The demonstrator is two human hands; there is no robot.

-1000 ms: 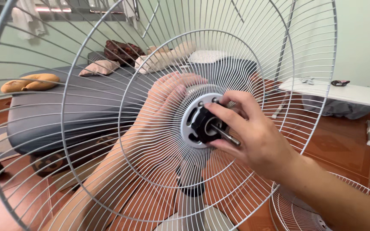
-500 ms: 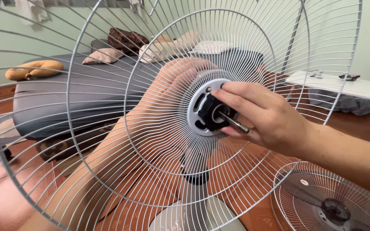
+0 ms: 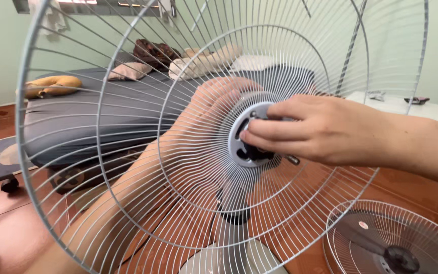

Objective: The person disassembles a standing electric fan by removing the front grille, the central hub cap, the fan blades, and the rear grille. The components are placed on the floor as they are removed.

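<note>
Pale green walls, red-brown tiled floor point(image 3: 422, 195). Bed point(image 3: 102, 109) with grey sheet along the far wall, cushions and a yellow neck pillow point(image 3: 51, 85) on it. White bench point(image 3: 432, 112) at far right.

Rear fan guard point(image 3: 128, 167), large round grey wire cage, fills most of the view, tilted toward the camera, its open bowl facing the person. Fan base point(image 3: 229, 259) shows pale below it, stand partly hidden by wires.

Second fan guard point(image 3: 391, 238) lies flat on the floor at lower right, dark hub in its middle.

Left hand point(image 3: 214, 109) is behind the wire cage, seen through the wires, fingers spread and curved round the motor housing at the back; how firm the hold is I cannot tell.

Right hand point(image 3: 320, 129) reaches in from the right, in front of the cage, fingers and thumb closed on the black lock nut point(image 3: 254, 152).

Lock nut sits at the guard's centre plate point(image 3: 239, 139), around the metal motor shaft point(image 3: 292, 160), whose tip pokes out just under the right hand.
</note>
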